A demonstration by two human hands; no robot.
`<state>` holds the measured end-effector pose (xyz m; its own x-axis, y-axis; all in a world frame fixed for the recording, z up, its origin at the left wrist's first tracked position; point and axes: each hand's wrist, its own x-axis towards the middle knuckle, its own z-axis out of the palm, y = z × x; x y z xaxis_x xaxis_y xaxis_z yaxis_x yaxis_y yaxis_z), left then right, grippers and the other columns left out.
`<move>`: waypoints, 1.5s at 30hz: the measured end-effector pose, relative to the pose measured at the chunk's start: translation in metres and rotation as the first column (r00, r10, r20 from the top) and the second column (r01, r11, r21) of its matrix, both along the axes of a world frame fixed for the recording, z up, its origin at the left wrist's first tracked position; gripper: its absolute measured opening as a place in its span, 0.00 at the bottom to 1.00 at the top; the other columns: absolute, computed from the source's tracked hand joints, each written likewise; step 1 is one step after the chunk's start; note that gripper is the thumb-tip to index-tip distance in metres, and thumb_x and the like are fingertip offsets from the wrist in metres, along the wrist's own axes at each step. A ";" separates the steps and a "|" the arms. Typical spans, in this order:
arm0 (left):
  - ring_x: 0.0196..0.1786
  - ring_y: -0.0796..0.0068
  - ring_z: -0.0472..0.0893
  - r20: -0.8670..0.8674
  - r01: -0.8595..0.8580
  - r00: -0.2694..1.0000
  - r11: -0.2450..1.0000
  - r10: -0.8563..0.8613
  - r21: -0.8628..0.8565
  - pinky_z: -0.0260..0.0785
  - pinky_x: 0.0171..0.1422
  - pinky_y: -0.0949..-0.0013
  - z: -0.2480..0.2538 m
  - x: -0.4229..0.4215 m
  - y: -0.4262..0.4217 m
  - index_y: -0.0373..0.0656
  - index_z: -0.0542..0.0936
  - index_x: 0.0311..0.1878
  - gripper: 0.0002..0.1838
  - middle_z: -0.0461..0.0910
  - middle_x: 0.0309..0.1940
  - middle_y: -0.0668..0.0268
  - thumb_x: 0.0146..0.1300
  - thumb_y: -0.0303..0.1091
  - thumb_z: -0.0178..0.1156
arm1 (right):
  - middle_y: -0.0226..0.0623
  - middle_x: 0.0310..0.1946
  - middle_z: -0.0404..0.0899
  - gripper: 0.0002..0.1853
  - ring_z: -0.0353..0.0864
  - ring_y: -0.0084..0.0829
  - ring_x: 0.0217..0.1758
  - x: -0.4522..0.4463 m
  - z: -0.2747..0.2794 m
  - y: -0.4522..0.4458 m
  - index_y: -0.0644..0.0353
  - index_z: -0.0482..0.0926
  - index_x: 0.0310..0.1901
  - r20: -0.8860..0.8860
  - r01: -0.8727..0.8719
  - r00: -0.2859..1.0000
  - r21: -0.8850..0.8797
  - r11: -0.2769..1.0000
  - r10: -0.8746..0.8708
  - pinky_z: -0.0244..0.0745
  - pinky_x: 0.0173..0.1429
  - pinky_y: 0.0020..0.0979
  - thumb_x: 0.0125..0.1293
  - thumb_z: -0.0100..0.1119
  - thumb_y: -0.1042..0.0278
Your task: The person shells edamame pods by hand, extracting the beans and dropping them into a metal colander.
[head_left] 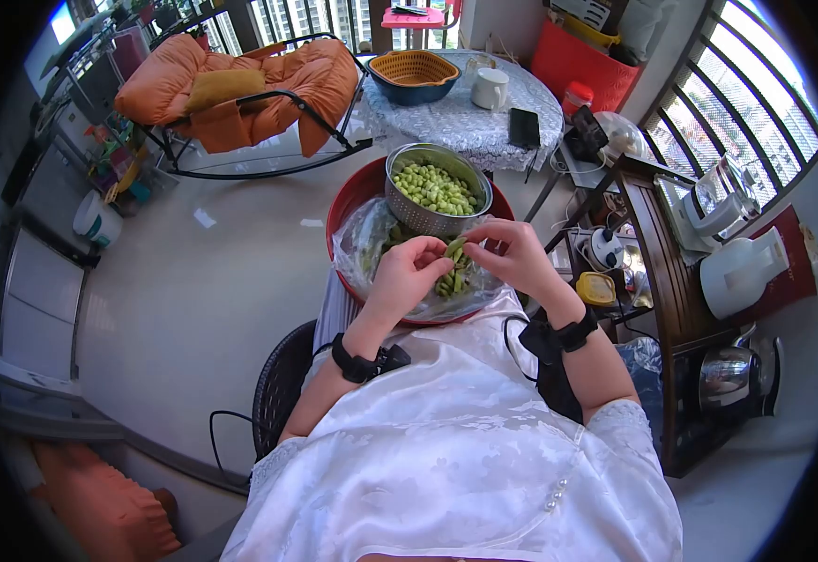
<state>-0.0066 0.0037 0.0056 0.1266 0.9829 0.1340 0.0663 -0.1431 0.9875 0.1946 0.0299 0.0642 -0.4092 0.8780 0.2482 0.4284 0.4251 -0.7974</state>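
Note:
Between my left hand (409, 273) and my right hand (514, 260) is a green bean pod (455, 249), pinched at the fingertips of both. More green pods (453, 280) lie just below, on a clear plastic bag (360, 253) inside a red basin (342, 212) at my lap. Behind my fingers, a perforated metal colander (420, 218) rests at the basin's far side. Shelled green beans (435, 187) fill much of it. My fingers partly cover the pod, so I cannot tell whether it is split.
A round table with a lace cloth (484, 129) holds a brown basket in a blue bowl (413, 75), a white mug (490, 89) and a phone (523, 128). An orange rocking lounger (240, 94) stands back left. On the right, a wooden shelf (657, 225) carries kitchen appliances.

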 end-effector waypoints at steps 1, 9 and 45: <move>0.33 0.78 0.83 -0.063 -0.016 0.998 0.999 0.018 0.033 0.75 0.40 0.72 0.000 0.000 0.000 0.36 0.83 0.46 0.13 0.86 0.32 0.63 0.61 0.31 0.68 | 0.34 0.29 0.84 0.08 0.78 0.20 0.26 -0.001 -0.003 0.001 0.62 0.87 0.39 -0.005 0.004 1.000 -0.027 1.000 -0.004 0.73 0.32 0.24 0.59 0.67 0.69; 0.32 0.84 0.79 -0.258 -0.013 0.965 0.992 0.045 0.127 0.73 0.39 0.75 0.013 0.002 -0.009 0.36 0.84 0.48 0.13 0.85 0.30 0.66 0.63 0.32 0.66 | 0.31 0.27 0.83 0.08 0.77 0.18 0.26 -0.010 -0.014 -0.003 0.64 0.87 0.38 -0.043 -0.010 0.999 -0.023 1.000 0.009 0.72 0.32 0.24 0.59 0.66 0.70; 0.41 0.51 0.80 -0.531 0.024 0.796 0.861 0.291 0.508 0.72 0.46 0.53 0.014 0.011 -0.017 0.37 0.81 0.38 0.06 0.81 0.33 0.55 0.57 0.27 0.61 | 0.20 0.26 0.74 0.04 0.67 0.08 0.27 -0.023 -0.058 -0.015 0.64 0.76 0.32 -0.424 -0.027 0.903 -0.218 0.976 -0.069 0.62 0.30 0.16 0.61 0.62 0.76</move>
